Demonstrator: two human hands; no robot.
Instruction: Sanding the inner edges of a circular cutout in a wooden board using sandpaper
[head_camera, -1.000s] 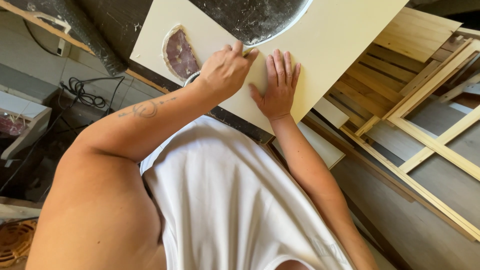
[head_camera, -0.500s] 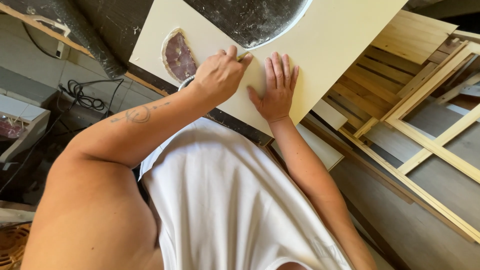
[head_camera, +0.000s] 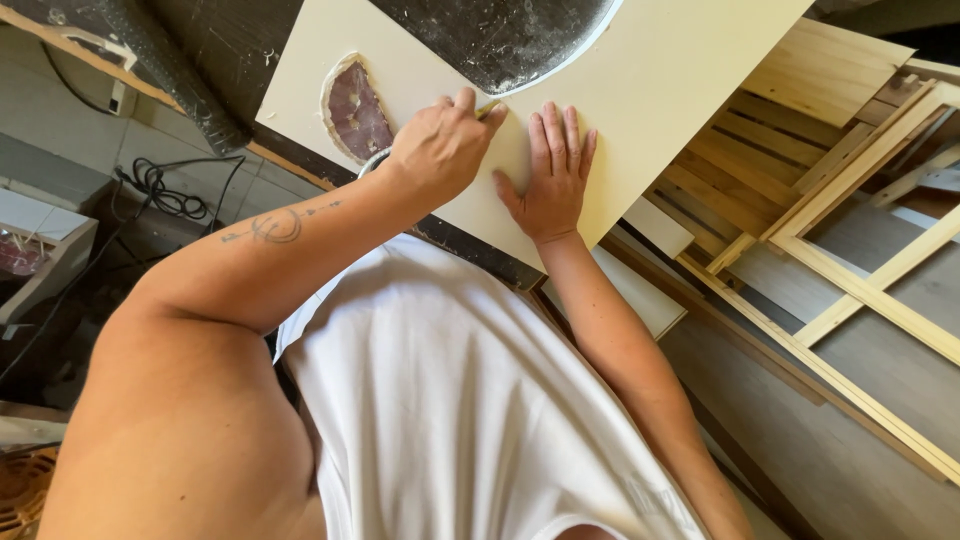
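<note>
A cream board (head_camera: 680, 70) lies tilted across a dark bench. It has a big round cutout (head_camera: 500, 35) at the top and a smaller oval hole (head_camera: 357, 108) that shows a reddish-brown surface. My left hand (head_camera: 438, 150) is closed on a short yellowish pencil (head_camera: 489, 109), whose tip rests on the board just below the round cutout's edge. My right hand (head_camera: 555, 175) lies flat on the board beside it, fingers together and palm down, holding nothing. My white shirt fills the lower middle of the view.
Pale wooden frames and slats (head_camera: 860, 200) lean and lie at the right on a grey floor. A coiled black cable (head_camera: 165, 185) lies at the left. A dark ribbed hose (head_camera: 170, 70) runs along the upper left. A white panel (head_camera: 640, 290) sits under the board's near edge.
My left hand with the pencil has slid a little to the left along the cutout's edge. My right hand has stayed flat on the board.
</note>
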